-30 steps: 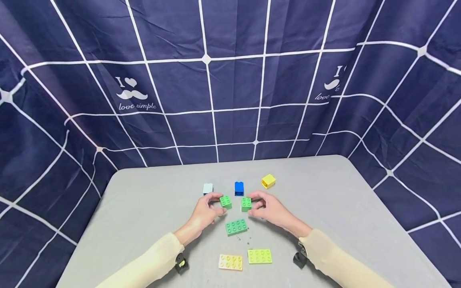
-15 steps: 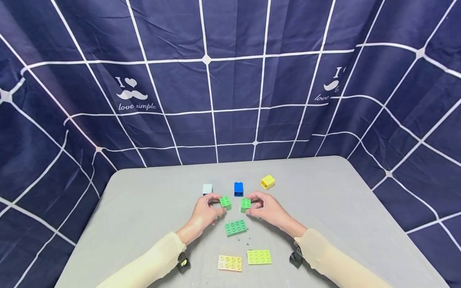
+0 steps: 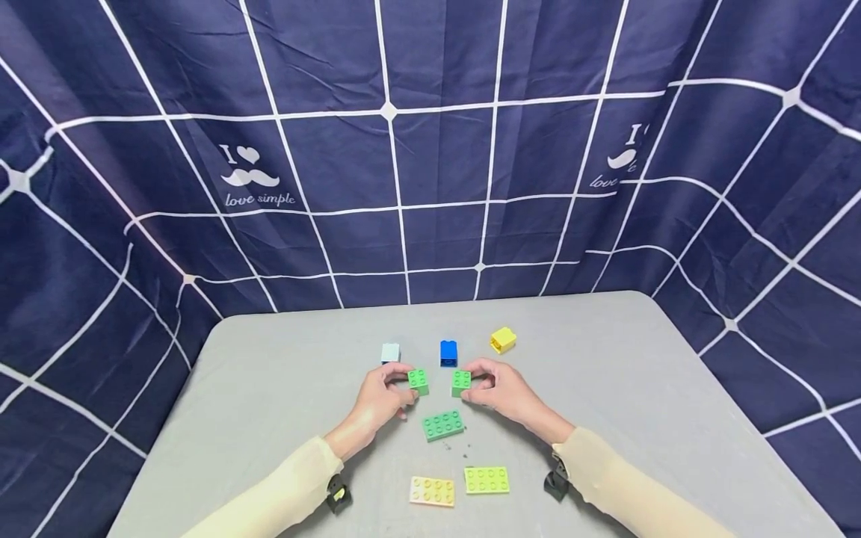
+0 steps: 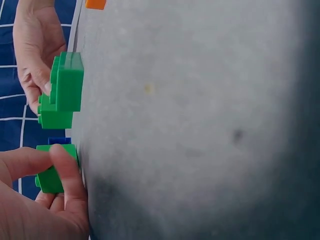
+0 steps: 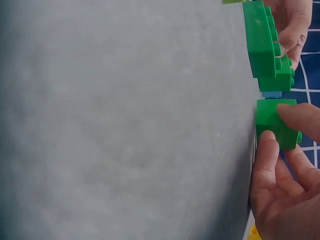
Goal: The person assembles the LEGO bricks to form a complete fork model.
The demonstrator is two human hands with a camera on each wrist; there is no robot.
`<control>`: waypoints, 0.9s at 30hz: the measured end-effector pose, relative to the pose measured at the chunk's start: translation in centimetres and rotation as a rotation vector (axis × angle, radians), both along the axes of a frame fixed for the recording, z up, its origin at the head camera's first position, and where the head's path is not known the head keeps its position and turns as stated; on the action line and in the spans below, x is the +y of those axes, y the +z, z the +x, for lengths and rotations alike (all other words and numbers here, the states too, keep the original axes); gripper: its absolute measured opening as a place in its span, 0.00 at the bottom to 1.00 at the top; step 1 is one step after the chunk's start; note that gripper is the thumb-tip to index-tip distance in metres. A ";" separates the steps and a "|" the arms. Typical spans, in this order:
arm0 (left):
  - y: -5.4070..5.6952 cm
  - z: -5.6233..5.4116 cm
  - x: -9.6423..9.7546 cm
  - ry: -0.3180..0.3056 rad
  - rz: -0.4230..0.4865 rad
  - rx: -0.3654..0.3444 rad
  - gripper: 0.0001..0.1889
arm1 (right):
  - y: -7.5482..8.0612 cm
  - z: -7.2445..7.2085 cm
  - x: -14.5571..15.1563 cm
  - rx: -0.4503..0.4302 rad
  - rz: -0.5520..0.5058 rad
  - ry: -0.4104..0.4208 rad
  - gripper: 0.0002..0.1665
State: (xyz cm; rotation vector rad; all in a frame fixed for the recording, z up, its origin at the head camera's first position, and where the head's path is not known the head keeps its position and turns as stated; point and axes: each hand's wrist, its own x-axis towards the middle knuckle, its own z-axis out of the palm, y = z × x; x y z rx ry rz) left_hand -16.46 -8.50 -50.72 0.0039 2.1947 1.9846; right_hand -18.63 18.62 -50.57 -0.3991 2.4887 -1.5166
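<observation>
My left hand (image 3: 377,397) pinches a small green brick (image 3: 418,382) with four-stud top between thumb and fingers. Opposite it, a matching green brick (image 3: 460,383) is pinched by my right hand (image 3: 510,390). A short gap separates the two bricks, which sit side by side with studs up. Just nearer than both lies a longer green brick (image 3: 443,425), touched by neither hand. In the left wrist view, thumb and finger lie against the left green brick (image 4: 49,175); the right wrist view shows the same kind of grip on the right green brick (image 5: 276,122).
Behind the hands lie a light blue brick (image 3: 390,353), a blue brick (image 3: 448,353) and a yellow brick (image 3: 502,340). Toward the front are a pale orange brick (image 3: 433,492) and a lime brick (image 3: 487,480). A dark blue curtain (image 3: 437,164) hangs behind the grey table (image 3: 282,351).
The brick in my left hand has shifted slightly left and toward me, and sits straighter than before. My right hand and its brick have barely moved.
</observation>
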 end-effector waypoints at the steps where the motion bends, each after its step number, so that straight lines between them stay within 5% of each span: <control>1: 0.0 0.0 0.0 -0.004 -0.002 0.004 0.22 | 0.0 0.0 0.1 0.001 0.013 -0.006 0.25; 27: 0.6 1.8 -4.8 0.079 -0.066 -0.013 0.25 | 0.3 0.3 -0.5 0.005 0.019 -0.019 0.27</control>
